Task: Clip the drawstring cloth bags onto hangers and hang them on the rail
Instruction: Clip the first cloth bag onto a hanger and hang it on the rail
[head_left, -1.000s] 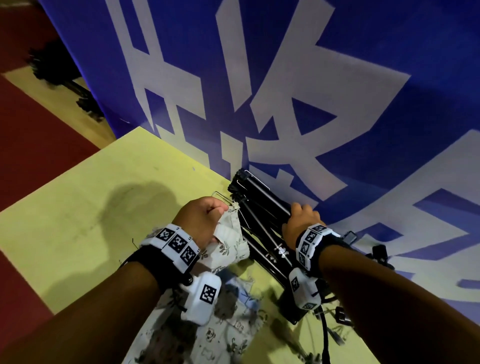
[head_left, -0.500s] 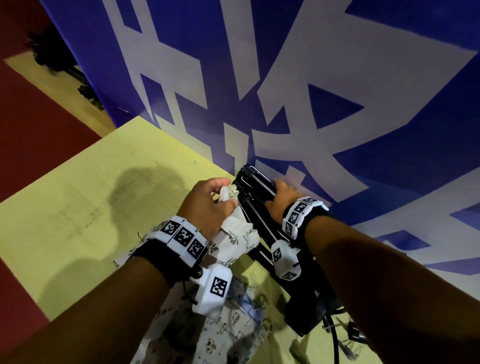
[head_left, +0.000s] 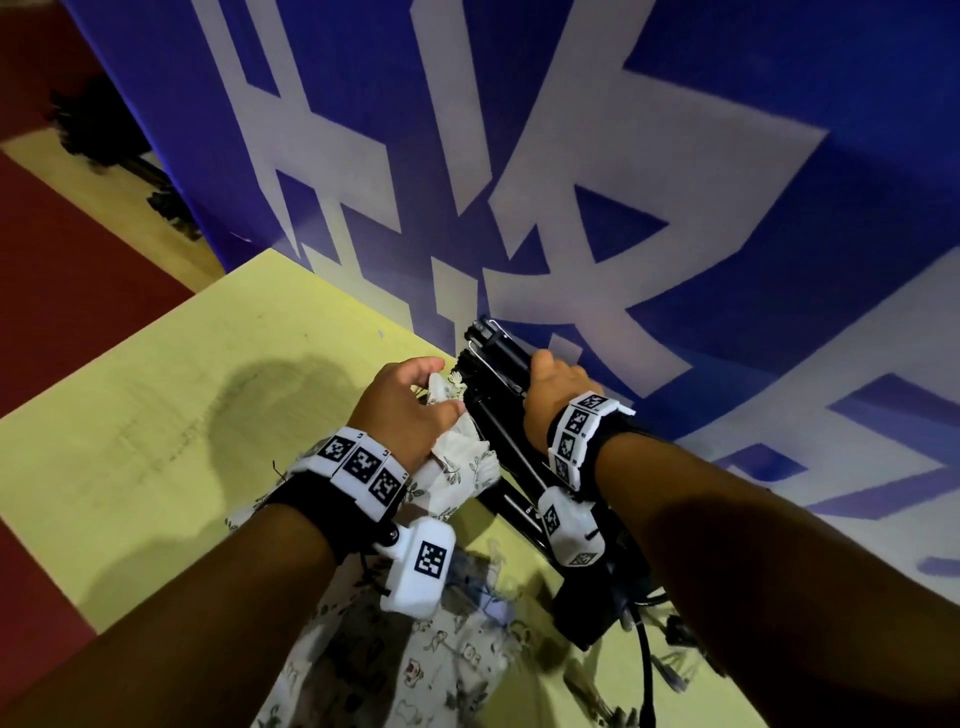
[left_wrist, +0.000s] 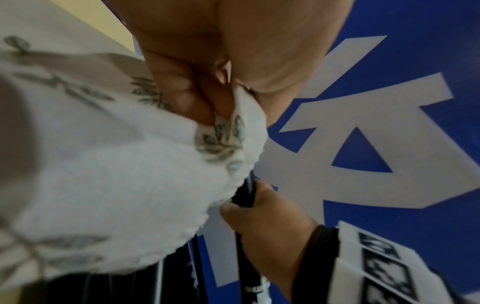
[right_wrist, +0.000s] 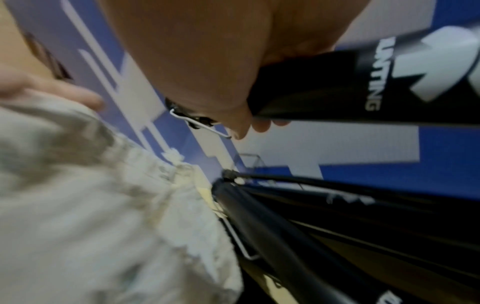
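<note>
Two hands busy: left hand (head_left: 402, 410) pinches bag (head_left: 457, 467) edge; right hand (head_left: 553, 395) grips black hanger (head_left: 498, 353); clip hidden; hanger slants toward banner (head_left: 675, 182).

A blue banner (head_left: 675, 156) with large white strokes fills the back, standing upright against the far edge of a pale yellow table (head_left: 156, 415). Dark red floor (head_left: 62, 291) shows at the left, with a yellow strip of it further back. Something black (head_left: 104, 135), perhaps a stand's foot, sits there by the banner's corner, too dim to identify.
</note>
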